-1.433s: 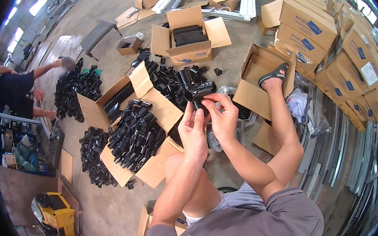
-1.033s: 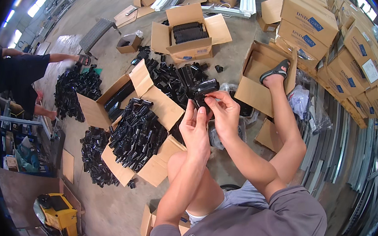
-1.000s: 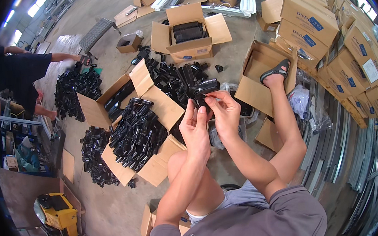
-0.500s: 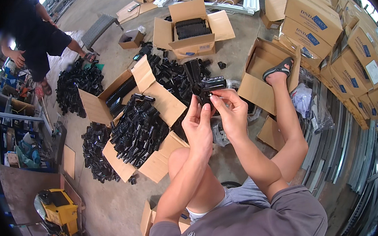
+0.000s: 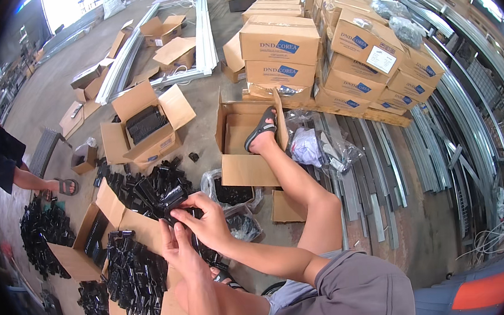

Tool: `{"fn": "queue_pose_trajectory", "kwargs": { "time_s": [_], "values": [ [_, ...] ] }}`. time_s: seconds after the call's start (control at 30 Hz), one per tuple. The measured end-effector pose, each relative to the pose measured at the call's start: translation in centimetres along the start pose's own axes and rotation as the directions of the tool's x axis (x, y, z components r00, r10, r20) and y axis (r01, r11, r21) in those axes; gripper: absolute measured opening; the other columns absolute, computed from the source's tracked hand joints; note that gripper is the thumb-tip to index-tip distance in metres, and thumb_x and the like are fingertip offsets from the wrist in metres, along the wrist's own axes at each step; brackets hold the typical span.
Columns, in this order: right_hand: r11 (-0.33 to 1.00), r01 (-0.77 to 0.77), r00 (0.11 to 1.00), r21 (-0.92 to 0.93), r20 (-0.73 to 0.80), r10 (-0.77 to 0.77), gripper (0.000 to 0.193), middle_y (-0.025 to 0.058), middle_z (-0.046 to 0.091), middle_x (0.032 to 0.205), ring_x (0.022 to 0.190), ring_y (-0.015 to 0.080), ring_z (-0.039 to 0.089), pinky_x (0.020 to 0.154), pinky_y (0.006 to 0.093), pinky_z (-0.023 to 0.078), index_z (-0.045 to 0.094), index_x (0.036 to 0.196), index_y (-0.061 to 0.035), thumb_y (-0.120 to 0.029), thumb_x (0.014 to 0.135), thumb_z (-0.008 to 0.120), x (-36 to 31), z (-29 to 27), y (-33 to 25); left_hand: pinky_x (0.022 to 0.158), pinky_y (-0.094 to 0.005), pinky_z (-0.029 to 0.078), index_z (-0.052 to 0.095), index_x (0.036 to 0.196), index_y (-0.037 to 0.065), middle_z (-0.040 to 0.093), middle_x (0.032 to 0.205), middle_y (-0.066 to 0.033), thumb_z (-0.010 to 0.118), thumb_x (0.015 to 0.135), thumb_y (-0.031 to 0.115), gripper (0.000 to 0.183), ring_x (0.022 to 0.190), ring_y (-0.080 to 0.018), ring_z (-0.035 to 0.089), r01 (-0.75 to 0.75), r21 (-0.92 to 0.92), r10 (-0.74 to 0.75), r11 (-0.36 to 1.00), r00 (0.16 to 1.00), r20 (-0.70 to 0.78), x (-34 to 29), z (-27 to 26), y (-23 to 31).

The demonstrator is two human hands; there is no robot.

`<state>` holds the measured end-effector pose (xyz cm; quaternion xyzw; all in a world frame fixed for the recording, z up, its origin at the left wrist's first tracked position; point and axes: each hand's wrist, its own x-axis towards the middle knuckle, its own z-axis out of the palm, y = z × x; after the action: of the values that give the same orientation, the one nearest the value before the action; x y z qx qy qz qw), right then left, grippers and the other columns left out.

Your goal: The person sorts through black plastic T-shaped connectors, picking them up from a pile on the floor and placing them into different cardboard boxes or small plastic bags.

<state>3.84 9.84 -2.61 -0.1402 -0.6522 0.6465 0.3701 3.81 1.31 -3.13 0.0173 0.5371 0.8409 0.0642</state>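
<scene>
My two hands hold a black, forked part of what looks like shiny plastic (image 5: 174, 197) up in front of me. My left hand (image 5: 182, 253) pinches its lower end with the fingertips. Just beside it, my right hand (image 5: 210, 224) closes thumb and fingers on the joint of the same part. Behind and below lies a loose pile of similar black parts (image 5: 172, 171). To the left of my hands, more black pieces (image 5: 133, 273) are heaped on an open carton (image 5: 69, 260). The fingers cover much of the joint.
My sandalled foot (image 5: 261, 129) rests in an open carton (image 5: 250, 168). Beyond are a carton of stacked black parts (image 5: 161, 147) and sealed boxes (image 5: 280, 38) on a pallet. Metal profiles (image 5: 380, 188) lie on the right. A person's leg (image 5: 32, 180) shows at far left.
My view has swung right, so hands and piles now appear farther left. Both hands still grip the black part, which is now tilted differently. More boxes and metal profiles show on the right.
</scene>
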Motion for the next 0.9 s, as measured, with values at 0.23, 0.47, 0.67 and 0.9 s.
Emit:
{"fn": "queue_pose_trajectory", "kwargs": {
  "time_s": [0.23, 0.47, 0.67, 0.9],
  "values": [
    [0.997, 0.066, 0.997, -0.047, 0.042, -0.064, 0.016, 0.0108, 0.07, 0.098, 0.091, 0.0198, 0.066, 0.08, 0.0313, 0.051, 0.074, 0.093, -0.0005, -0.012, 0.083, 0.078, -1.1, -0.6, 0.3, 0.093, -0.0289, 0.053, 0.034, 0.149, -0.005, 0.062, 0.124, -0.0136, 0.056, 0.101, 0.007, 0.054, 0.109, -0.0172, 0.063, 0.036, 0.012, -0.036, 0.999, 0.999, 0.001, -0.4, -0.1, 0.6],
    [0.994, 0.067, 0.997, -0.09, 0.03, -0.065, 0.015, 0.0105, 0.071, 0.096, 0.09, 0.0189, 0.067, 0.08, 0.0311, 0.052, 0.075, 0.095, 0.0002, -0.009, 0.084, 0.076, -0.5, -0.5, -0.9, 0.095, -0.0295, 0.052, 0.034, 0.149, -0.005, 0.061, 0.126, -0.0144, 0.054, 0.101, 0.005, 0.053, 0.109, -0.0177, 0.063, 0.013, 0.014, -0.013, 1.0, 0.999, 0.034, -0.2, -0.5, 0.5],
    [1.0, 0.002, 1.0, -0.003, 0.025, -0.002, 0.016, 0.0113, 0.072, 0.097, 0.091, 0.0193, 0.067, 0.083, 0.0317, 0.052, 0.074, 0.097, 0.0018, -0.008, 0.085, 0.074, -0.9, -0.9, 0.2, 0.094, -0.03, 0.053, 0.033, 0.149, -0.005, 0.062, 0.126, -0.0139, 0.056, 0.1, 0.006, 0.055, 0.108, -0.0182, 0.064, 0.023, 0.016, -0.024, 1.0, 0.998, 0.053, -0.3, -0.4, -0.1],
    [1.0, 0.016, 1.0, 0.006, -0.012, -0.016, 0.015, 0.011, 0.071, 0.099, 0.091, 0.0183, 0.066, 0.081, 0.0311, 0.051, 0.073, 0.097, 0.0022, -0.007, 0.086, 0.073, -1.2, -0.9, 0.2, 0.094, -0.0296, 0.053, 0.033, 0.149, -0.005, 0.062, 0.127, -0.014, 0.056, 0.1, 0.006, 0.055, 0.108, -0.0179, 0.063, 0.033, 0.025, -0.034, 0.999, 0.998, 0.051, -0.3, -0.3, 0.0]
  ]
}}
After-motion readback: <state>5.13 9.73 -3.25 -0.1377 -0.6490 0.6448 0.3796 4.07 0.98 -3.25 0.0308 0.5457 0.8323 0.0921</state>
